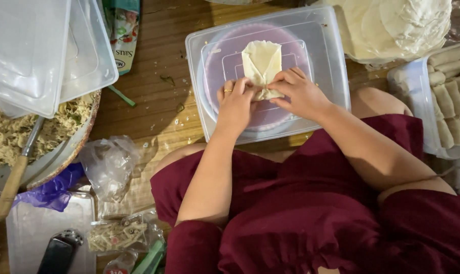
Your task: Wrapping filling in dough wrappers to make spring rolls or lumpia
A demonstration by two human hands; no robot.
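A pale spring-roll wrapper (261, 62), its sides folded in like an envelope, lies on an upturned clear plastic lid (326, 45) with a round purple shape beneath it. My left hand (236, 104), a ring on one finger, presses the wrapper's near end from the left. My right hand (300, 91) pinches the same near end from the right. Both hands meet at the rolled bottom edge, fingers curled on the wrapper. The filling inside is hidden.
A bowl of shredded filling (6, 137) with a wooden-handled utensil (11, 182) sits at left under clear plastic lids (37, 45). A stack of round wrappers (397, 25) lies top right. A tray of finished rolls (451, 96) is at right. Plastic bags (108, 165) lie near my knee.
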